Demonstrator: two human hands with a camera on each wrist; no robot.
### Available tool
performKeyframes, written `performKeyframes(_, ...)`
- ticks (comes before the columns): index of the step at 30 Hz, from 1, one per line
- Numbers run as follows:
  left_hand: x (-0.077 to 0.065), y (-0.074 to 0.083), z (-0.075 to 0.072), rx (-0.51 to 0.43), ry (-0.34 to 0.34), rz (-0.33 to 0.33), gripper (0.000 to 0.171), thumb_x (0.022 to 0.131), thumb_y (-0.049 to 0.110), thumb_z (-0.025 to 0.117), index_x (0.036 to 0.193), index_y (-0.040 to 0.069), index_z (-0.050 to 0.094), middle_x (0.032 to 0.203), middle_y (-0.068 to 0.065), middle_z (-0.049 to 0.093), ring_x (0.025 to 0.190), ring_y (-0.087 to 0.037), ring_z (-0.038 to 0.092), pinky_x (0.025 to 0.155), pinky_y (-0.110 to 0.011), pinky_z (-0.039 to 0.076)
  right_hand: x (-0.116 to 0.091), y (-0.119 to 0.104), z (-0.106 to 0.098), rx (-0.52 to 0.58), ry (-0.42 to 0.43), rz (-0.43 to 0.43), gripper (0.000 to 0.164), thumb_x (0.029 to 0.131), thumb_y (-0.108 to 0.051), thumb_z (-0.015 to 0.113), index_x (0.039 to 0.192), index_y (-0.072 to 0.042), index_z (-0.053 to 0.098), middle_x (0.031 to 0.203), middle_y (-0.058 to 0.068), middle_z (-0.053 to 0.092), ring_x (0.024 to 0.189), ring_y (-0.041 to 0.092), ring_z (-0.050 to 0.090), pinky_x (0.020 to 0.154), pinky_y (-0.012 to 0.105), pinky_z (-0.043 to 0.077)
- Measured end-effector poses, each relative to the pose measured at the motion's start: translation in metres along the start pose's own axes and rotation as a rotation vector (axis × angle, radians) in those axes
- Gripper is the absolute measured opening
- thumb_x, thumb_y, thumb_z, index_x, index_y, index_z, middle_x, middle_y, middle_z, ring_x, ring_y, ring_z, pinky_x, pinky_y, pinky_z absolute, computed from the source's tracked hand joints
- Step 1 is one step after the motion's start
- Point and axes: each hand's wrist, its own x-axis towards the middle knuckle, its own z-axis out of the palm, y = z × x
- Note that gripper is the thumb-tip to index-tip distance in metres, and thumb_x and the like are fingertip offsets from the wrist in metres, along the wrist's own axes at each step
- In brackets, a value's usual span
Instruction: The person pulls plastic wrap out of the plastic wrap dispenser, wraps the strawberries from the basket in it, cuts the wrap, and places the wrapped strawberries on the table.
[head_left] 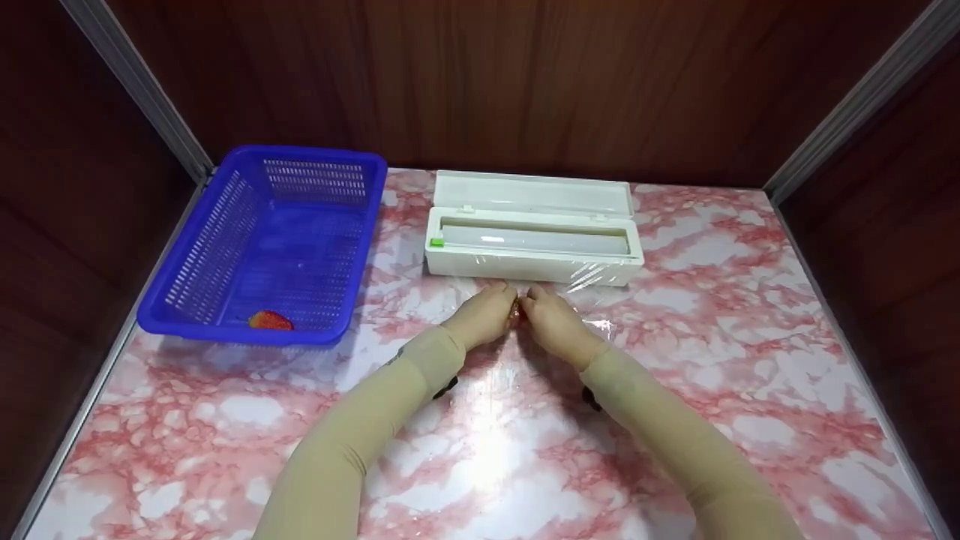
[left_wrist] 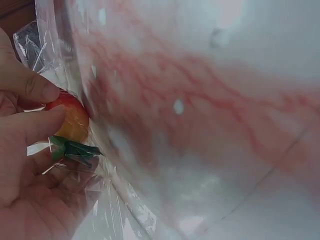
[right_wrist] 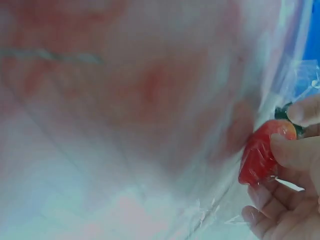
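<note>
Just in front of the cling film box, both hands meet over a red and yellow strawberry (head_left: 514, 313) with green leaves, which has clear cling film (left_wrist: 95, 200) around it. My left hand (head_left: 484, 313) pinches the strawberry between thumb and fingers, and the left wrist view shows its leafy end above the fingers. From the other side my right hand (head_left: 556, 324) grips it too, its thumb pressed on the red skin (right_wrist: 260, 155) in the right wrist view. In the head view the hands hide most of the strawberry.
Behind the hands stands a white cling film box (head_left: 532, 268), lid (head_left: 532, 193) raised, with a film roll (head_left: 532, 240) inside and a green slider (head_left: 436, 242). On the left sits a blue basket (head_left: 356, 247) holding another red and yellow strawberry (head_left: 271, 320). Wooden panels (head_left: 487, 82) enclose the marbled table.
</note>
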Motion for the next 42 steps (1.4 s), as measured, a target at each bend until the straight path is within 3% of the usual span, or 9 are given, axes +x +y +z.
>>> performKeyframes(7, 0.003, -0.004, 0.002, -0.047, 0.006, -0.032, 0.012, 0.083, 0.014, 0.051, 0.093, 0.006, 0.054, 0.096, -0.009, 0.055, 0.088, -0.024, 0.055, 0.081, -0.035, 0.047, 0.004, 0.004, -0.002, 0.032, -0.030, 0.014, 0.018, 0.076, -0.008, 0.064, 0.091, -0.001, 0.057, 0.088, 0.012, 0.059, 0.083, 0.029, 0.056, 0.078, 0.041, 0.047)
performKeyframes(13, 0.003, -0.009, 0.003, -0.106, 0.003, -0.019, 0.013, 0.085, 0.014, 0.052, 0.092, 0.004, 0.053, 0.098, -0.010, 0.052, 0.088, -0.022, 0.053, 0.081, -0.032, 0.046, 0.006, 0.006, -0.002, 0.048, 0.003, 0.002, 0.013, 0.073, -0.011, 0.067, 0.080, -0.005, 0.058, 0.078, 0.008, 0.058, 0.075, 0.026, 0.055, 0.071, 0.039, 0.046)
performKeyframes(17, 0.000, -0.013, 0.002, -0.147, 0.003, 0.023, 0.014, 0.083, 0.005, 0.050, 0.097, 0.005, 0.054, 0.102, -0.010, 0.052, 0.094, -0.022, 0.051, 0.086, -0.031, 0.044, 0.006, 0.006, -0.002, 0.053, 0.016, -0.004, 0.012, 0.072, -0.009, 0.068, 0.078, -0.005, 0.058, 0.076, 0.008, 0.057, 0.073, 0.025, 0.055, 0.069, 0.038, 0.046)
performKeyframes(20, -0.004, -0.018, 0.000, -0.233, -0.008, 0.011, 0.024, 0.085, 0.004, 0.047, 0.108, 0.008, 0.055, 0.110, -0.010, 0.052, 0.102, -0.022, 0.051, 0.092, -0.032, 0.042, 0.006, 0.006, -0.001, 0.047, 0.011, 0.004, 0.012, 0.071, -0.009, 0.068, 0.078, -0.006, 0.058, 0.077, 0.007, 0.057, 0.074, 0.024, 0.054, 0.071, 0.036, 0.046)
performKeyframes(24, -0.011, -0.029, -0.002, -0.305, -0.014, -0.080, 0.030, 0.089, 0.009, 0.042, 0.116, 0.010, 0.054, 0.120, -0.009, 0.052, 0.112, -0.023, 0.049, 0.099, -0.034, 0.037, 0.005, 0.005, -0.002, 0.030, -0.013, 0.023, 0.014, 0.071, -0.009, 0.068, 0.080, -0.006, 0.057, 0.080, 0.007, 0.056, 0.075, 0.024, 0.054, 0.073, 0.036, 0.046)
performKeyframes(31, -0.026, -0.050, -0.010, -0.166, -0.042, -0.153, 0.023, 0.084, 0.004, 0.049, 0.100, 0.007, 0.065, 0.097, -0.008, 0.062, 0.095, -0.022, 0.056, 0.090, -0.030, 0.044, 0.004, 0.004, -0.003, 0.026, -0.060, 0.053, 0.016, 0.071, -0.009, 0.068, 0.082, -0.007, 0.057, 0.083, 0.006, 0.056, 0.075, 0.022, 0.055, 0.072, 0.035, 0.047)
performKeyframes(36, -0.033, -0.058, -0.017, -0.129, -0.026, -0.227, 0.021, 0.082, 0.002, 0.049, 0.095, 0.005, 0.066, 0.096, -0.010, 0.064, 0.095, -0.024, 0.058, 0.089, -0.032, 0.045, 0.005, 0.003, -0.005, 0.013, -0.055, 0.044, 0.019, 0.068, -0.008, 0.070, 0.081, -0.006, 0.056, 0.082, 0.007, 0.057, 0.074, 0.023, 0.055, 0.072, 0.035, 0.047)
performKeyframes(40, -0.038, -0.061, -0.024, -0.067, 0.000, -0.351, 0.020, 0.082, 0.000, 0.046, 0.090, 0.000, 0.065, 0.096, -0.013, 0.065, 0.093, -0.028, 0.059, 0.084, -0.036, 0.047, 0.005, 0.002, -0.006, -0.006, -0.056, 0.035, 0.023, 0.067, -0.010, 0.071, 0.083, -0.006, 0.056, 0.082, 0.007, 0.057, 0.074, 0.024, 0.055, 0.073, 0.036, 0.047)
performKeyframes(42, -0.040, -0.059, -0.028, -0.055, 0.064, -0.431, 0.019, 0.082, 0.000, 0.045, 0.091, -0.002, 0.061, 0.095, -0.016, 0.063, 0.090, -0.031, 0.060, 0.079, -0.040, 0.049, 0.004, 0.001, -0.006, -0.008, -0.064, 0.040, 0.024, 0.066, -0.012, 0.072, 0.084, -0.006, 0.056, 0.083, 0.007, 0.057, 0.075, 0.023, 0.055, 0.074, 0.036, 0.047)
